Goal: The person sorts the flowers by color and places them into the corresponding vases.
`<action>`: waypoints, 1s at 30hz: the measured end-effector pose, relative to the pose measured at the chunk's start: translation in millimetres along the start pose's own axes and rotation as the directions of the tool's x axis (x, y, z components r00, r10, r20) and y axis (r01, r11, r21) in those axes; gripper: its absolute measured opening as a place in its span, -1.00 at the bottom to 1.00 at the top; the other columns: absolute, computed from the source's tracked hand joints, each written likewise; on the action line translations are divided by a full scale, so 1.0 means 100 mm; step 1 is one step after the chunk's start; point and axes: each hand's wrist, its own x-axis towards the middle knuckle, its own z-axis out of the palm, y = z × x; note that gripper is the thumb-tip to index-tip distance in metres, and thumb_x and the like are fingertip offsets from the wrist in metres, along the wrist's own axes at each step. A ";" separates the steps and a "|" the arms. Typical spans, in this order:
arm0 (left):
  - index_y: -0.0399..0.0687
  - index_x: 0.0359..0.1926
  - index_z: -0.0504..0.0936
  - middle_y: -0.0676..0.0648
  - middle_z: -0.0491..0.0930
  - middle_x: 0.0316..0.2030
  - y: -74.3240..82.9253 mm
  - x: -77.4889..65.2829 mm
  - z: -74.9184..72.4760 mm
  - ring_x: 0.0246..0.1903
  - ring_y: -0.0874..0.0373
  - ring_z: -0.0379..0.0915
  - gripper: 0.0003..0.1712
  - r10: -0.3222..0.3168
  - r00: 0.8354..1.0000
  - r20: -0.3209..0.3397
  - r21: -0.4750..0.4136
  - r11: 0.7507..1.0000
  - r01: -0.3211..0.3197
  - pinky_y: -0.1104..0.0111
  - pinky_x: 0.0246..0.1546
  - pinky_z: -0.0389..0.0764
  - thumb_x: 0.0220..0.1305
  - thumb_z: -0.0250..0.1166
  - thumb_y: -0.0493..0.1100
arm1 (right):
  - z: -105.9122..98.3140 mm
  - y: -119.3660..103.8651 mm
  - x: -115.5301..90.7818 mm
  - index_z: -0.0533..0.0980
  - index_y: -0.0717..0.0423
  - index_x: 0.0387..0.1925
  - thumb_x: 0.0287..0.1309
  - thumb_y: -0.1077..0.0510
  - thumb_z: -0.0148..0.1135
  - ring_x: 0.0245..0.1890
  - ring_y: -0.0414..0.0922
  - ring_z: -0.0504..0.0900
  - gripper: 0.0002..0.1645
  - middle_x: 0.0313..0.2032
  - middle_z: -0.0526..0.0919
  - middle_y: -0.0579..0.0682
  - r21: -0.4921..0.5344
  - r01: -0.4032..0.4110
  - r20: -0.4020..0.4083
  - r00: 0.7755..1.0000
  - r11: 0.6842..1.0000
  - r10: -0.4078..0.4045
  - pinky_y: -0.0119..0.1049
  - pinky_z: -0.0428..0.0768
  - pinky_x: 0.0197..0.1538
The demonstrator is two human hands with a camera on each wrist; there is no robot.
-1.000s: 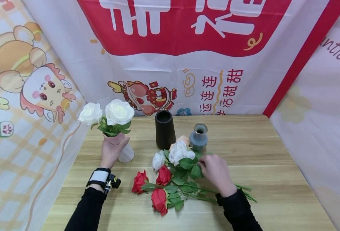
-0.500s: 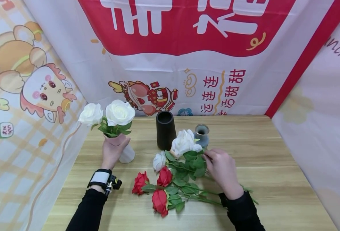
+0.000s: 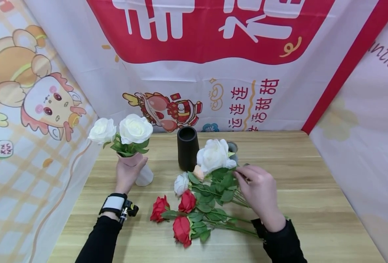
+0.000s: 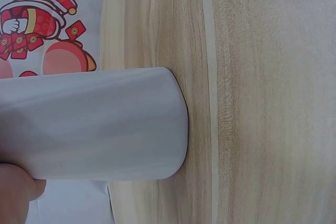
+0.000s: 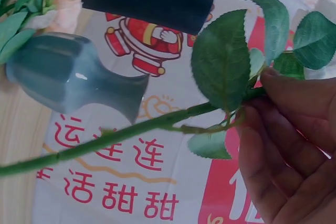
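My left hand (image 3: 125, 176) grips a pink-and-white vase (image 3: 144, 176), its fingers round the upper part. Two white roses (image 3: 136, 129) with green leaves stand in that vase. In the left wrist view the vase's white lower body (image 4: 115, 124) comes down to the tabletop. My right hand (image 3: 263, 191) pinches the green stem (image 5: 105, 142) of a white rose (image 3: 212, 156) between thumb and fingertips, just below its leaves. The bloom is raised over the other flowers and partly hides the blue-grey vase (image 3: 233, 147). A smaller white rose (image 3: 181, 183) and a peach flower (image 3: 198, 172) lie beneath.
A tall black vase (image 3: 187, 149) stands at the back middle, left of the blue-grey one. Several red roses (image 3: 182, 231) lie on the wooden table (image 3: 319, 204) in front, stems toward the right sleeve. A printed cloth (image 3: 167, 69) hangs behind the table.
My right hand has drawn the white rose up from the bunch and slightly right, uncovering the peach flower. The left hand keeps its grip on the vase.
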 end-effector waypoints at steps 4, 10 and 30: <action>0.21 0.37 0.16 0.10 0.36 0.19 0.00 -0.01 -0.02 0.15 0.19 0.29 0.00 -0.013 1.000 0.007 -0.004 1.000 0.013 0.30 0.13 0.26 -0.06 0.51 0.07 | -0.04 0.02 0.03 0.67 0.19 -0.40 -0.04 0.27 0.41 -0.51 -0.18 0.60 -0.91 -0.45 0.66 -0.02 0.077 -0.027 0.002 1.000 0.997 0.027 -0.31 0.56 -0.46; 0.25 0.35 0.17 0.12 0.36 0.18 -0.03 -0.03 -0.05 0.12 0.20 0.30 0.00 -0.057 0.998 0.000 0.019 0.998 0.057 0.28 0.11 0.28 -0.09 0.51 0.13 | -0.05 0.02 0.04 0.67 0.18 -0.40 -0.05 0.28 0.42 -0.52 -0.22 0.58 -0.90 -0.44 0.66 -0.03 0.103 -0.038 -0.025 0.999 0.994 0.041 -0.38 0.54 -0.46; 0.19 0.35 0.21 0.10 0.39 0.15 -0.03 -0.02 0.00 0.11 0.20 0.32 -0.01 -0.029 0.999 -0.017 0.030 0.999 0.030 0.29 0.10 0.29 -0.09 0.50 0.15 | -0.36 -0.34 0.38 0.54 0.32 -0.51 -0.04 0.52 0.27 -0.54 -0.19 0.55 -0.88 -0.48 0.60 0.14 0.506 -0.114 -0.117 0.973 0.855 0.199 -0.40 0.52 -0.42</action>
